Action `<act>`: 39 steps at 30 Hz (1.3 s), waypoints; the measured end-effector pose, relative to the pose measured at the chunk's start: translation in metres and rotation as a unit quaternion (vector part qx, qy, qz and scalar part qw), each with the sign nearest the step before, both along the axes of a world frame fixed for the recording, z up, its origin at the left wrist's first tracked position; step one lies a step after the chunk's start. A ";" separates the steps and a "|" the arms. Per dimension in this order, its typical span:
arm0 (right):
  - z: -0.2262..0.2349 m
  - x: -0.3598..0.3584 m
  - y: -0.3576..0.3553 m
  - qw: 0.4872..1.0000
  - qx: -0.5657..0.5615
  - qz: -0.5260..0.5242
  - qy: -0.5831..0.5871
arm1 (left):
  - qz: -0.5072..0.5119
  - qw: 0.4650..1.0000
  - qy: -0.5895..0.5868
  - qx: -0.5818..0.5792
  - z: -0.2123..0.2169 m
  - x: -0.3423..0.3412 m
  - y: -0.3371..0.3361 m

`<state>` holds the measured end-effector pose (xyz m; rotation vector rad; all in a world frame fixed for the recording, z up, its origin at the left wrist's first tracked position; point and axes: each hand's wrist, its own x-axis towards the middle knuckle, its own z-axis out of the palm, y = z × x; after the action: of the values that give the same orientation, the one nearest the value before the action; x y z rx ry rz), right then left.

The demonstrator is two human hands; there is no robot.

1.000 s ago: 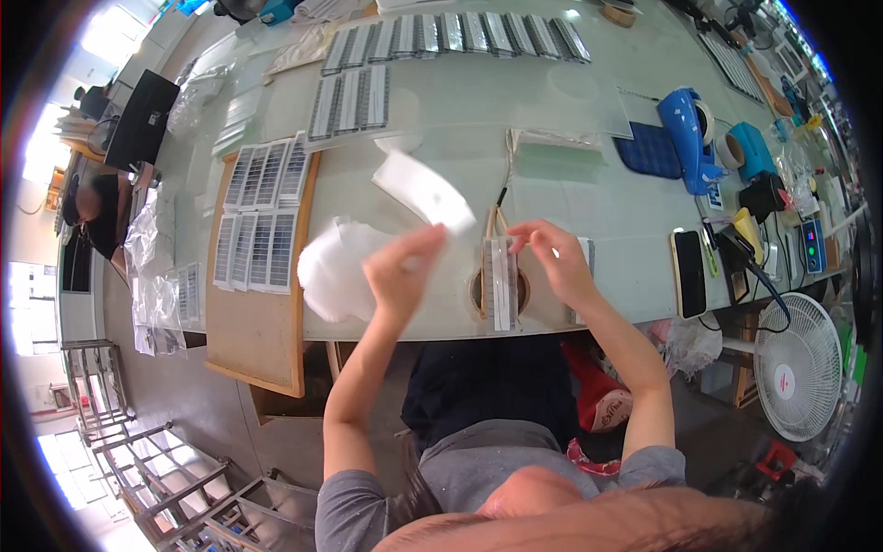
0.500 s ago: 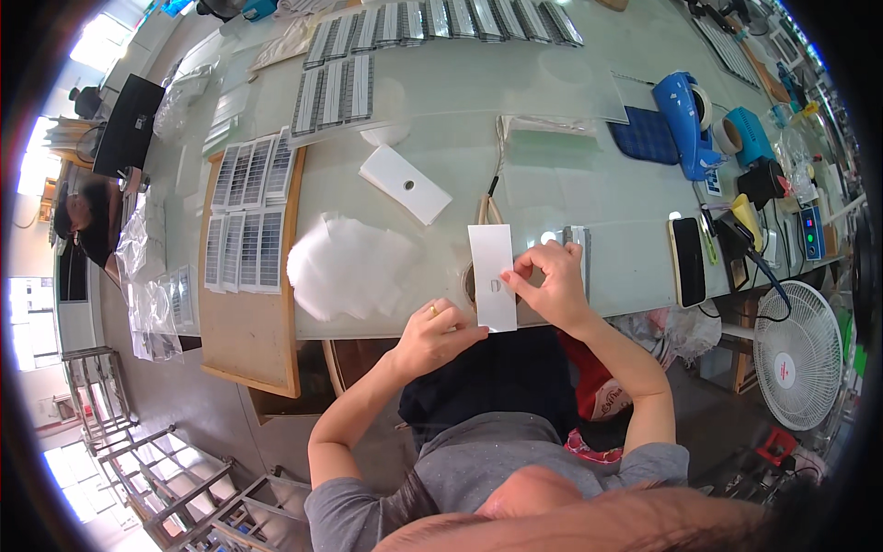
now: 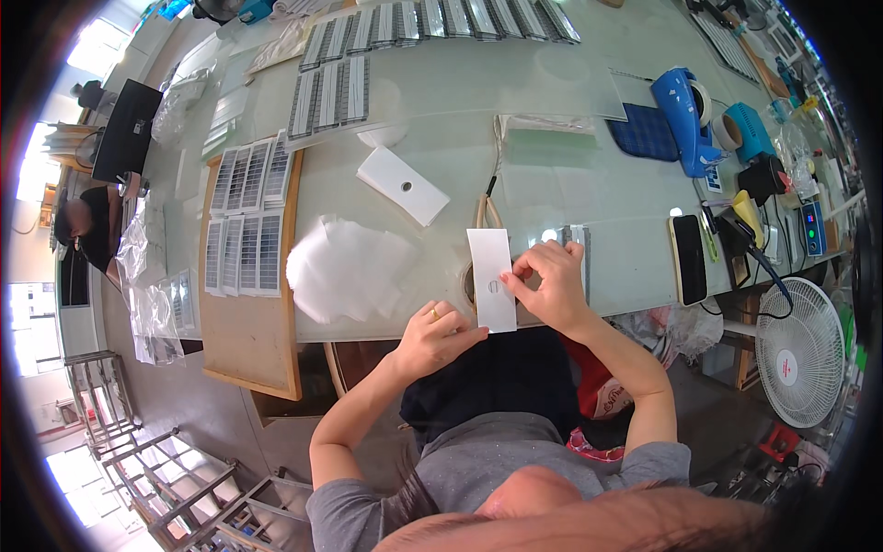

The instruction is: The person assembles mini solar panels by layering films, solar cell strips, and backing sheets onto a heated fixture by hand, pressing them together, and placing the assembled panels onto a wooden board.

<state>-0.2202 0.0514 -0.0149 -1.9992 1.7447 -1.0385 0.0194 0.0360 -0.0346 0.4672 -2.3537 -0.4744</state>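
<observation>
A narrow white card (image 3: 490, 258) with a small round outline near its middle lies upright before me at the table's front edge. My left hand (image 3: 437, 339) pinches its lower left corner, the other fingers curled in. Thumb and forefinger of my right hand (image 3: 550, 281) close on its right edge beside the outline. Behind the card, a roll of brown tape or similar ring (image 3: 470, 283) is mostly hidden. Farther left lies a stack of white cards (image 3: 402, 186) with a dark round hole on top. A pile of thin white sheets (image 3: 345, 269) lies left of my hands.
A wooden board (image 3: 244, 336) bearing gridded panels overhangs the table's left front. Rows of metallic strips (image 3: 331, 92) lie at the back. To the right are a phone (image 3: 687, 260), a blue tape dispenser (image 3: 679, 120) and a cable. A white fan (image 3: 798, 354) stands beside the table.
The card's far end has tipped slightly toward me and left. Both hands keep nearly the same grip and place.
</observation>
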 end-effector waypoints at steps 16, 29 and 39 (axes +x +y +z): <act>0.018 -0.004 0.025 0.967 -0.110 0.163 0.159 | 0.020 0.997 -0.078 0.004 0.009 -0.015 -0.004; 0.053 -0.020 -0.011 0.978 0.052 -0.015 -0.200 | -0.076 0.685 0.038 0.724 0.062 -0.012 -0.076; 0.004 -0.017 -0.002 0.993 0.103 -0.026 0.053 | 0.168 0.793 -0.215 0.545 0.048 -0.020 -0.066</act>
<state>-0.2375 0.0496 -0.0112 -1.9198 1.8836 -0.7461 -0.0009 -0.0296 0.0135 1.6234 -2.0649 -1.6935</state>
